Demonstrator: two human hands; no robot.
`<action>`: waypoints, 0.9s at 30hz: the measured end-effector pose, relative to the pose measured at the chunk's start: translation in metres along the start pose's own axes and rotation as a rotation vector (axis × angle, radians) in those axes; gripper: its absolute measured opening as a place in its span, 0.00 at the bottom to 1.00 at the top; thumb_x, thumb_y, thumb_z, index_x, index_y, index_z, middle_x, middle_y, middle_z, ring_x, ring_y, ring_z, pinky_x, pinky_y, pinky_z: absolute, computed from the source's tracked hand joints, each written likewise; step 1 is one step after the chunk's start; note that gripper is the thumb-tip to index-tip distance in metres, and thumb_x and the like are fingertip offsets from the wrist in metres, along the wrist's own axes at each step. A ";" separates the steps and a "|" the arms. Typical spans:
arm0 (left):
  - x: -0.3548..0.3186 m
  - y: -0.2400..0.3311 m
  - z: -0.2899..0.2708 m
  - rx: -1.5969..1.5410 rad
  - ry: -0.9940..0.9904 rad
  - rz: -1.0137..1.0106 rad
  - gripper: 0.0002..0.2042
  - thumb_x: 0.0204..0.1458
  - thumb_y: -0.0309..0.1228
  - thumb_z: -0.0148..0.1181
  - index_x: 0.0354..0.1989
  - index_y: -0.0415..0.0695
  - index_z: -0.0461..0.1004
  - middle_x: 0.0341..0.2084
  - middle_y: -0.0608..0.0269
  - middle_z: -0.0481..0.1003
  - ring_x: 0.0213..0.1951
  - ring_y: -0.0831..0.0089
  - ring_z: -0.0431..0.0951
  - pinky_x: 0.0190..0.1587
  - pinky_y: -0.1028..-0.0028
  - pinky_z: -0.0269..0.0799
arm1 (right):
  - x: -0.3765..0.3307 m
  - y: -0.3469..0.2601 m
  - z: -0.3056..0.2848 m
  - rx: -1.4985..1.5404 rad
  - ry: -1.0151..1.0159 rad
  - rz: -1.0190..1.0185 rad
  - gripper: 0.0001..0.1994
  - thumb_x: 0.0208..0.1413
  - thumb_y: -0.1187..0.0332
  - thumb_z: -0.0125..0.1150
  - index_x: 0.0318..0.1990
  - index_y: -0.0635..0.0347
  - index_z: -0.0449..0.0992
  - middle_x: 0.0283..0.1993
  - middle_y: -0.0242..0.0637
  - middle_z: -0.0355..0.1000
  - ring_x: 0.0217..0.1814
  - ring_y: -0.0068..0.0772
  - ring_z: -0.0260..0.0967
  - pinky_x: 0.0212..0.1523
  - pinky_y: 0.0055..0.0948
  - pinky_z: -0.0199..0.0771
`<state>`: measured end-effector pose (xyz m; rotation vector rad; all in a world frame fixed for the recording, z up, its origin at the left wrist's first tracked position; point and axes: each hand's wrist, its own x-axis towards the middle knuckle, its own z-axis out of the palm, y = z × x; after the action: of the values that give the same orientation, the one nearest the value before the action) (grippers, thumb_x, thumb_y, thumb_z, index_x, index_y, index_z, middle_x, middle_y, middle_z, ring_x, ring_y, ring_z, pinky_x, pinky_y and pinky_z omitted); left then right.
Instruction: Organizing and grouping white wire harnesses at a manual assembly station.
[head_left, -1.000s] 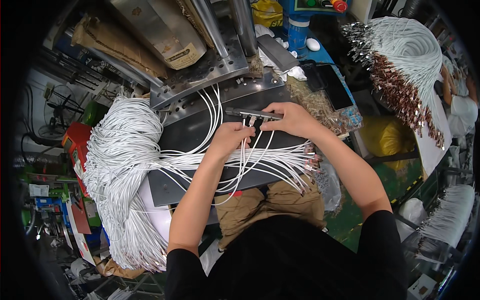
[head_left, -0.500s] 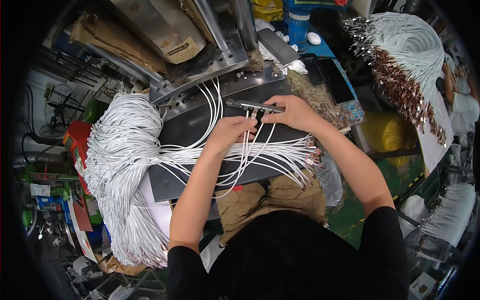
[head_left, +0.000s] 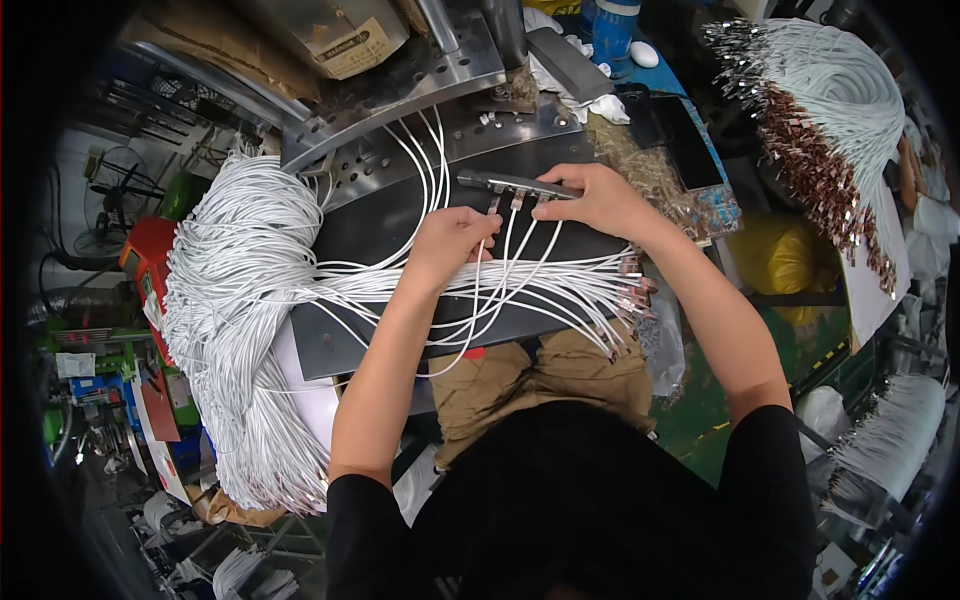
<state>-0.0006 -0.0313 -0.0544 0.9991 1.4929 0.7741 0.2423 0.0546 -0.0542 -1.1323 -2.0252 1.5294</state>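
My right hand [head_left: 608,207] is closed on the right end of a narrow dark metal bar [head_left: 520,186], thumb below and fingers above. White cables [head_left: 509,240] hang from the bar, their metal-tipped ends at its lower edge. Beneath the bar's left part, my left hand [head_left: 452,240] pinches one white cable near its metal end. Under both hands, a loose bunch of white cables [head_left: 545,283] crosses a dark board [head_left: 340,335], with coppery and silvery ends [head_left: 634,290] on the right. A few more cables [head_left: 430,160] run up under the metal machine.
Ahead stands a press-like machine with a thick drilled steel plate [head_left: 400,105]. A large heap of white cables [head_left: 235,260] hangs at the left. Another coiled bundle [head_left: 835,90] lies at the far right. A phone-like black slab [head_left: 675,145] and a blue bottle [head_left: 613,30] sit beyond my right hand.
My left hand has drawn slightly left, away from the right hand, uncovering the cable ends along the bar. The right hand keeps its hold on the bar. The whole view has shifted a little.
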 end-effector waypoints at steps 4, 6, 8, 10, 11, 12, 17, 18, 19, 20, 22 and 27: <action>0.000 -0.005 0.009 0.004 0.072 0.025 0.09 0.57 0.33 0.64 0.31 0.39 0.79 0.21 0.68 0.76 0.21 0.81 0.74 0.27 0.81 0.67 | -0.003 -0.005 -0.001 -0.106 -0.047 -0.012 0.21 0.50 0.60 0.75 0.49 0.60 0.80 0.33 0.32 0.79 0.33 0.19 0.71 0.36 0.23 0.69; -0.002 -0.007 0.012 0.023 0.093 0.042 0.10 0.57 0.33 0.65 0.30 0.38 0.79 0.21 0.67 0.76 0.21 0.81 0.74 0.27 0.81 0.68 | -0.001 0.000 -0.001 -0.097 -0.052 -0.030 0.23 0.48 0.56 0.75 0.48 0.59 0.80 0.33 0.36 0.79 0.33 0.24 0.74 0.38 0.25 0.72; -0.005 -0.009 0.014 0.069 0.133 0.072 0.10 0.57 0.32 0.65 0.30 0.37 0.79 0.21 0.66 0.77 0.21 0.81 0.74 0.27 0.81 0.68 | -0.001 0.001 0.000 -0.071 -0.043 -0.012 0.23 0.48 0.56 0.75 0.48 0.58 0.80 0.33 0.36 0.79 0.33 0.24 0.74 0.38 0.25 0.71; -0.007 -0.008 0.017 0.093 0.146 0.084 0.10 0.57 0.32 0.65 0.30 0.37 0.79 0.21 0.66 0.77 0.21 0.81 0.75 0.27 0.81 0.68 | -0.002 -0.001 0.001 -0.013 -0.022 0.022 0.22 0.47 0.56 0.76 0.48 0.57 0.80 0.33 0.36 0.79 0.34 0.24 0.74 0.38 0.25 0.71; -0.008 -0.007 0.019 0.120 0.160 0.100 0.10 0.57 0.33 0.65 0.29 0.37 0.79 0.21 0.66 0.77 0.21 0.81 0.75 0.27 0.81 0.68 | -0.001 -0.003 0.000 -0.014 -0.025 0.027 0.22 0.47 0.56 0.76 0.48 0.57 0.80 0.33 0.36 0.79 0.34 0.24 0.74 0.38 0.25 0.71; -0.008 -0.006 0.019 0.147 0.173 0.116 0.11 0.57 0.33 0.65 0.29 0.36 0.79 0.21 0.66 0.77 0.21 0.81 0.75 0.27 0.81 0.68 | -0.001 -0.005 0.000 -0.007 -0.036 0.027 0.21 0.49 0.60 0.75 0.48 0.59 0.80 0.34 0.35 0.79 0.34 0.22 0.73 0.38 0.24 0.70; -0.011 -0.006 0.017 0.169 0.162 0.092 0.13 0.57 0.36 0.64 0.31 0.35 0.80 0.21 0.61 0.80 0.22 0.77 0.79 0.29 0.76 0.73 | -0.004 -0.013 -0.002 -0.048 -0.091 0.026 0.18 0.52 0.65 0.73 0.48 0.63 0.79 0.32 0.31 0.78 0.34 0.17 0.70 0.37 0.23 0.69; -0.012 -0.005 0.019 0.180 0.171 0.096 0.13 0.57 0.35 0.64 0.30 0.36 0.80 0.20 0.62 0.79 0.21 0.77 0.78 0.28 0.76 0.72 | -0.003 -0.014 -0.003 -0.072 -0.109 0.020 0.18 0.52 0.64 0.73 0.48 0.63 0.79 0.31 0.31 0.77 0.33 0.17 0.70 0.37 0.24 0.69; -0.013 -0.004 0.020 0.191 0.180 0.100 0.12 0.57 0.34 0.65 0.30 0.36 0.80 0.20 0.64 0.78 0.21 0.78 0.77 0.28 0.77 0.71 | -0.001 -0.017 -0.004 -0.069 -0.113 0.026 0.18 0.52 0.64 0.73 0.48 0.63 0.79 0.31 0.31 0.77 0.33 0.17 0.70 0.37 0.24 0.69; -0.014 -0.001 0.020 0.199 0.186 0.108 0.11 0.57 0.33 0.65 0.30 0.36 0.80 0.20 0.66 0.78 0.21 0.78 0.75 0.27 0.77 0.69 | -0.002 -0.024 -0.006 -0.173 -0.103 0.031 0.17 0.53 0.63 0.72 0.47 0.62 0.79 0.31 0.31 0.77 0.33 0.20 0.71 0.37 0.26 0.70; -0.019 0.010 0.010 0.369 0.228 0.161 0.12 0.58 0.35 0.63 0.31 0.36 0.80 0.21 0.63 0.78 0.23 0.76 0.77 0.30 0.76 0.71 | 0.000 -0.031 -0.006 -0.381 -0.089 0.040 0.16 0.54 0.62 0.70 0.46 0.61 0.79 0.31 0.33 0.75 0.34 0.24 0.72 0.39 0.30 0.71; 0.002 0.015 -0.041 0.301 0.553 0.451 0.18 0.63 0.44 0.57 0.44 0.38 0.78 0.29 0.57 0.80 0.32 0.70 0.81 0.36 0.69 0.75 | 0.071 -0.018 0.005 -0.632 0.442 -0.680 0.10 0.59 0.65 0.62 0.45 0.58 0.80 0.38 0.43 0.74 0.46 0.49 0.70 0.47 0.40 0.71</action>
<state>-0.0382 -0.0208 -0.0353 1.4580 1.9209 1.2448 0.1883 0.1049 -0.0517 -0.7326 -2.2652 0.2866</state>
